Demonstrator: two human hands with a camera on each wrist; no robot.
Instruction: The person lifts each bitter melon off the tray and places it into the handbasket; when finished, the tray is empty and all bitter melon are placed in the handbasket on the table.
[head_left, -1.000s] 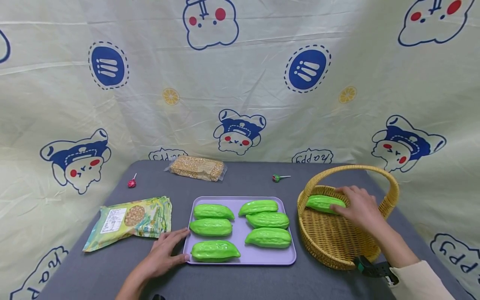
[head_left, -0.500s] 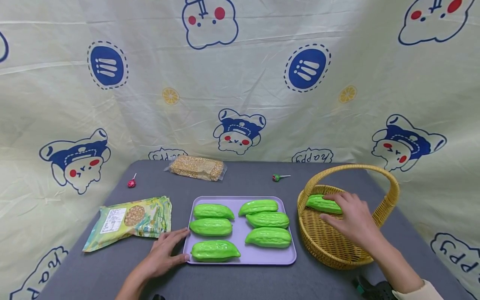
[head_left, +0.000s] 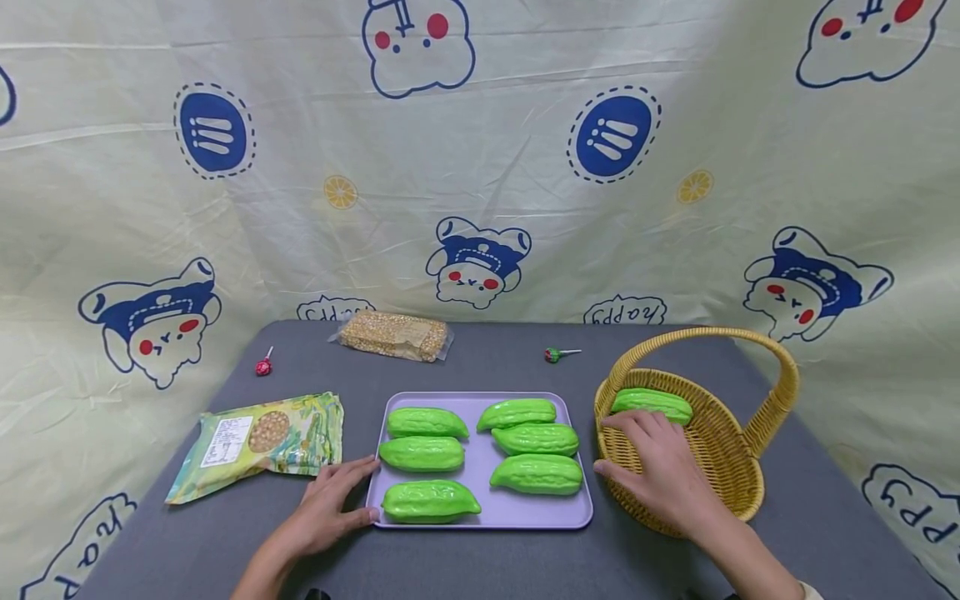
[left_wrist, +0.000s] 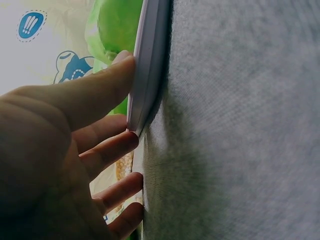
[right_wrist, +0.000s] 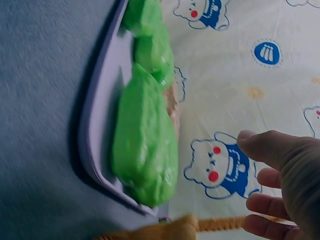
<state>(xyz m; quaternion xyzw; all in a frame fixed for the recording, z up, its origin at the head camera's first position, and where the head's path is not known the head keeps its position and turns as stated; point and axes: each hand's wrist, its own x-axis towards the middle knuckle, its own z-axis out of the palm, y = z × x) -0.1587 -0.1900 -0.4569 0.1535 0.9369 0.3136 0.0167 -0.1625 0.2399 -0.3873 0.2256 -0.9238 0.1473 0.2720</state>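
Our right hand [head_left: 660, 475] hangs with loose, spread fingers and holds nothing, low and right of the middle in the head view, between the flat purple plastic tray [head_left: 525, 518] and the round yellow woven basket [head_left: 720, 475]. The nearest shiny green bumpy toy gourd [head_left: 537, 474] lies on the tray just left of this hand. We think it is light, hard and a bit slippery, so taking it round its fat middle looks best. Our left hand [head_left: 330, 508] lies flat on the grey table [head_left: 487, 567], thumb touching the tray's left edge. One more green gourd in the basket [head_left: 651, 402] is partly hidden by the rim. The wrist views are blurry and cut off most things.
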